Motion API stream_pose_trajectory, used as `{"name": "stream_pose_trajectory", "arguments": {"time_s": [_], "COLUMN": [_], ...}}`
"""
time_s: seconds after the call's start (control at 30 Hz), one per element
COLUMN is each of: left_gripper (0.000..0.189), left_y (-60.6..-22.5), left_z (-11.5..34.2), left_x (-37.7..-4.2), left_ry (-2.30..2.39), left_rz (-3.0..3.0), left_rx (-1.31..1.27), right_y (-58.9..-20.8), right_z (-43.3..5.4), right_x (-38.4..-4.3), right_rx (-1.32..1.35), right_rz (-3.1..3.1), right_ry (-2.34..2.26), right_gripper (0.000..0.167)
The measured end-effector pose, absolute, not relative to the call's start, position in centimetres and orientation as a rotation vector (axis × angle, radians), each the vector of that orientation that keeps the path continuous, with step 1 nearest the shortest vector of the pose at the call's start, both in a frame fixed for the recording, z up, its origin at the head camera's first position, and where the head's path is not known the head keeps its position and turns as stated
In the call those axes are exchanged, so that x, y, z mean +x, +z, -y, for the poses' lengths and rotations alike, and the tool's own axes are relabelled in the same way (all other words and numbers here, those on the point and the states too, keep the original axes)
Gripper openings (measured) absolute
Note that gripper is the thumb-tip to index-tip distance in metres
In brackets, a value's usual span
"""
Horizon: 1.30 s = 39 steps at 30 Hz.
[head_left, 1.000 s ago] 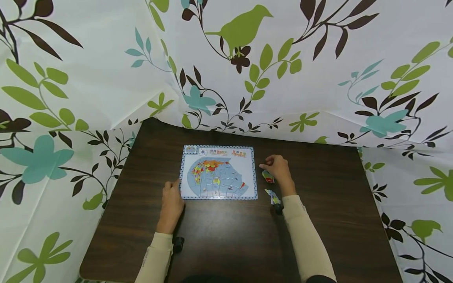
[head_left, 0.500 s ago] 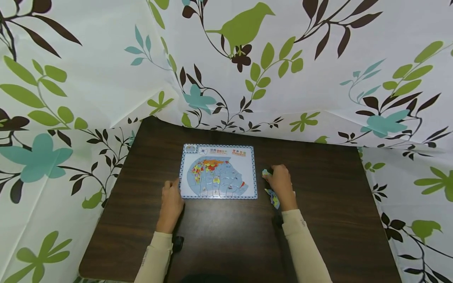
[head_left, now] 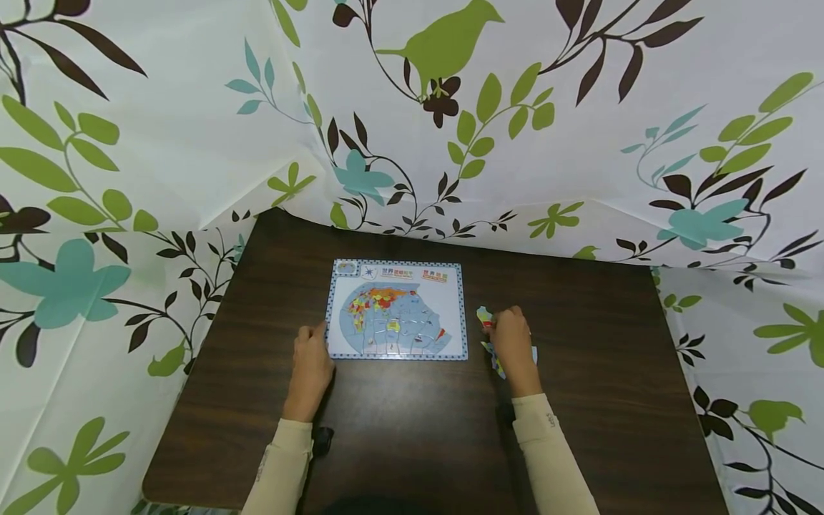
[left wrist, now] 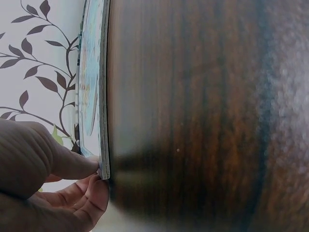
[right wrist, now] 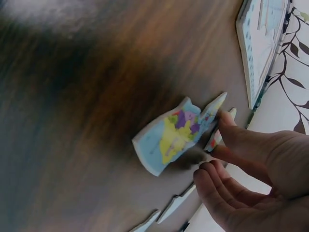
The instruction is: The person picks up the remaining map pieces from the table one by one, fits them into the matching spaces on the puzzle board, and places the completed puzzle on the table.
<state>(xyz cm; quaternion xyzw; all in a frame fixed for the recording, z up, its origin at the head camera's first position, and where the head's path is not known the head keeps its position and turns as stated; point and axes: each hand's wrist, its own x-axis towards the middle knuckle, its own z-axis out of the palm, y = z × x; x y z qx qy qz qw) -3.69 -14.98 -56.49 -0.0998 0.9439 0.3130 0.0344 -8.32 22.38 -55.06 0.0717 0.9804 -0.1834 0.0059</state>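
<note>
A world map jigsaw puzzle board (head_left: 329,307) with a blue dotted border lies on the dark table. Part of its map is a bare white area on the right. My left hand (head_left: 312,366) pinches the board's near left corner, thumb on top and a fingertip at the side in the left wrist view. Right of the board, my right hand (head_left: 513,343) holds a red-and-yellow puzzle piece (head_left: 484,315) between thumb and index finger. Below that hand lies another piece, blue with yellow and purple (right wrist: 175,135), tapering to a narrow end near the thumb.
Further loose puzzle pieces (right wrist: 175,204) lie beneath and beyond the right hand, partly hidden by it in the head view. A white cloth with leaf and bird prints (head_left: 412,179) hangs behind and beside the wooden table (head_left: 412,429).
My right hand has come down and back toward me onto the red-and-yellow piece, and its fingers have closed on it. My left hand stays at the board's corner.
</note>
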Motion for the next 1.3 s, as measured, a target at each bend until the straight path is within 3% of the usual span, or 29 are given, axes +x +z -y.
{"name": "stream_pose_trajectory", "arguments": {"time_s": [0.47, 0.83, 1.3], "left_gripper": [0.045, 0.046, 0.047], "left_y": [-56.4, -56.4, -56.4], "left_z": [14.9, 14.9, 14.9], "left_x": [-3.7, -3.7, -3.8], "left_ry": [0.950, 0.969, 0.949], "left_rz": [-2.899, -2.875, -2.891], "left_rx": [-0.318, -0.326, -0.313], "right_y": [-55.2, -54.7, -53.0], "right_z": [-22.4, -23.2, -21.9], "right_x": [-8.0, -8.5, -11.0], "right_rx": [0.311, 0.305, 0.255], "right_rz": [-3.023, -2.965, -2.911], "right_ry": [-0.763, -0.992, -1.139], "right_gripper": [0.025, 0.011, 0.012]}}
